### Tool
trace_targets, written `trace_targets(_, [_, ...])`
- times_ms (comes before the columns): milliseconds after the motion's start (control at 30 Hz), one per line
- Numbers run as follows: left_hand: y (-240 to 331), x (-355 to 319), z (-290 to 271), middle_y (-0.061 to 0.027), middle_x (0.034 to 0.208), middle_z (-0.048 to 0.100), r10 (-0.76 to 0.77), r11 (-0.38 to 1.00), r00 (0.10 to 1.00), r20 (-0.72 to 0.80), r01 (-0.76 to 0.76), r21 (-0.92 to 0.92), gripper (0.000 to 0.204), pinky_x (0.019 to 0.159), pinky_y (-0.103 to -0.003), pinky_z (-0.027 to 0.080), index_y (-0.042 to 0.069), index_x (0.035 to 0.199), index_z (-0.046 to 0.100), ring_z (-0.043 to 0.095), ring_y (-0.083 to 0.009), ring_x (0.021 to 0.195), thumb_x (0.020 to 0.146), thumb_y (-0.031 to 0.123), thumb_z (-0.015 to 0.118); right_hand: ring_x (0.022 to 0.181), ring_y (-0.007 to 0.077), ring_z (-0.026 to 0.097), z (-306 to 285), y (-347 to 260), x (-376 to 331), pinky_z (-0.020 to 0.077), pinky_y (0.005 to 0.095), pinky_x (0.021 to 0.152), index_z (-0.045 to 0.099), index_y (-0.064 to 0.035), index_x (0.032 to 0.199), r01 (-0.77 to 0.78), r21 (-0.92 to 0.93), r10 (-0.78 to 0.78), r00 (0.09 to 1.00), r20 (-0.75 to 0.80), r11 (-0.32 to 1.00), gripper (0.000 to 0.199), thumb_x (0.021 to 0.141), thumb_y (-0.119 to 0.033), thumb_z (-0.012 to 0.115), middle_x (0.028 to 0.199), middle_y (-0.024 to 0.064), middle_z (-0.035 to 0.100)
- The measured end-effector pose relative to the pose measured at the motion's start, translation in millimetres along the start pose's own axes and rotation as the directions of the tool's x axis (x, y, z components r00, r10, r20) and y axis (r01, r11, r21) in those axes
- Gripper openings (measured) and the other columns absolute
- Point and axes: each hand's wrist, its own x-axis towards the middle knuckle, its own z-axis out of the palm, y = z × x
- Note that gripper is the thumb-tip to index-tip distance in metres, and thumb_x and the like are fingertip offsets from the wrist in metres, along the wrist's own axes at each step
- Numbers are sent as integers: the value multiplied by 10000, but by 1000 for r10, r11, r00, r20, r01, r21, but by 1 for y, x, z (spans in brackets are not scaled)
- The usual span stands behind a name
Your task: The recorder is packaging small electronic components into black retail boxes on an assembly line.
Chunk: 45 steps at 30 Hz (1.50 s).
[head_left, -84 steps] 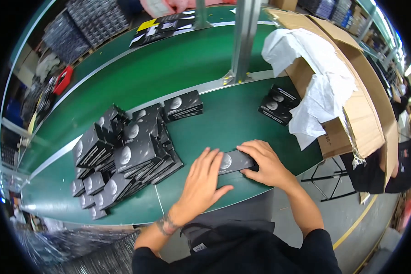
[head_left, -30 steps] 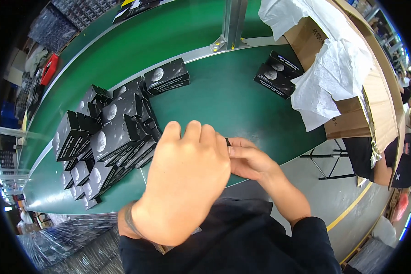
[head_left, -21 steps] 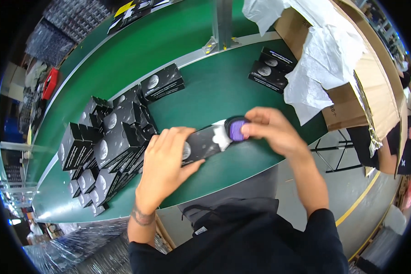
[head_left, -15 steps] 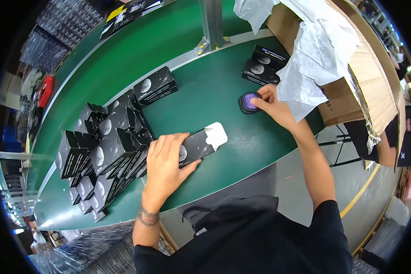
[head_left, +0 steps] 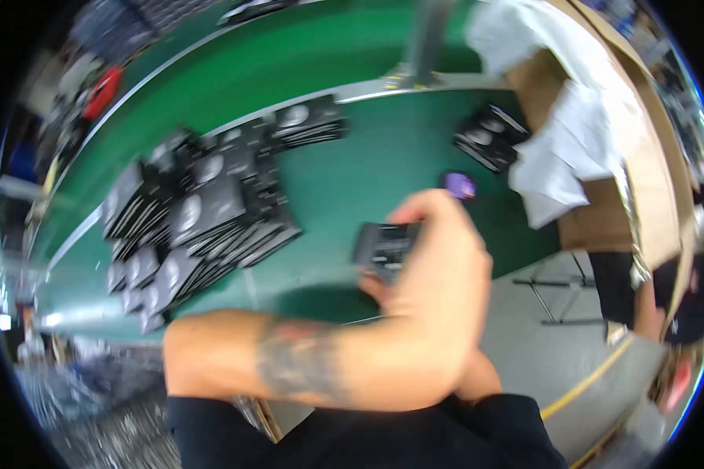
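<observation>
- Box (head_left: 385, 248): where is it, who has it?
- Near the front edge of the table (head_left: 399, 164). Left hand (head_left: 450, 270) has it, fingers (head_left: 411, 208) closed on it. Looks lifted; contact underneath can't be seen.
- Right hand?
- Hidden behind the left. Only a bit of right forearm (head_left: 477, 381) shows. Can't tell if it grips. Fingertip under the box could be either hand's.
- Step in hand?
- My read: box being turned or worked at one end, with the purple piece (head_left: 461, 185) out on the table just past the left hand. Too blurred to say if the flap is open.
- Next move calls for what?
- I'd say a clear line on the box end, so left forearm (head_left: 344, 359) out of the way. Light grip too; box walls are probably thin card and would dent.
- What else is around?
- Stack (head_left: 211, 207) of dark boxes at the left, uneven, running back to the far rim. Pair (head_left: 485, 144) of boxes at the right, beyond the purple piece. Carton (head_left: 655, 211) beside them, white paper (head_left: 575, 137) hanging out of it. Metal post (head_left: 426, 47) at the far rim.
- In the way?
- Mainly that forearm, slung across the front. Paper hangs close to the pair, could snag a reach there. Stack is well apart from the hands. Someone else's arm (head_left: 645, 313) shows past the carton, not near the work.
</observation>
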Motion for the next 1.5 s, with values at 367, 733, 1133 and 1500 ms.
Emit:
trace_targets(367, [-36, -33, 40, 4, 879, 697, -82, 929, 951, -297, -35, -368, 196, 786, -383, 405, 174, 962, 823, 617, -197, 931, 843, 285, 713, 1163, 189, 664, -25, -17, -2, 562, 386, 981, 602, 3, 1362, -110, 156, 124, 989, -84, 982, 402, 1057, -257, 563, 1288, 106, 678])
trace_targets(733, [-29, -53, 150, -107, 1232, 636, -371, 657, 787, -494, -154, -738, 745, 897, -422, 472, 37, 1272, 611, 616, -314, 1095, 604, 175, 909, 1103, 225, 662, -43, -44, 5, 533, 387, 978, 595, 90, 1333, -32, 323, 10, 998, 70, 946, 432, 1019, -207, 596, 1231, 144, 692])
trace_targets(1133, [-29, -22, 73, -51, 875, 556, -173, 933, 901, -398, 20, -360, 269, 851, -371, 435, 48, 968, 669, 558, -227, 934, 761, 211, 721, 1173, 194, 631, -38, -27, -5, 483, 369, 1053, 612, 59, 1301, -104, 273, 55, 982, 180, 956, 376, 973, -123, 629, 1233, 123, 683])
trace_targets(1500, [18, -12, 206, -141, 1395, 622, -459, 586, 768, -447, -116, -802, 818, 1124, -513, 424, 38, 1378, 603, 512, -405, 1378, 633, 120, 932, 1118, 158, 660, -71, -71, -25, 538, 326, 1001, 603, 70, 1347, 153, -163, -146, 988, 53, 975, 411, 960, -27, 704, 1221, 112, 703])
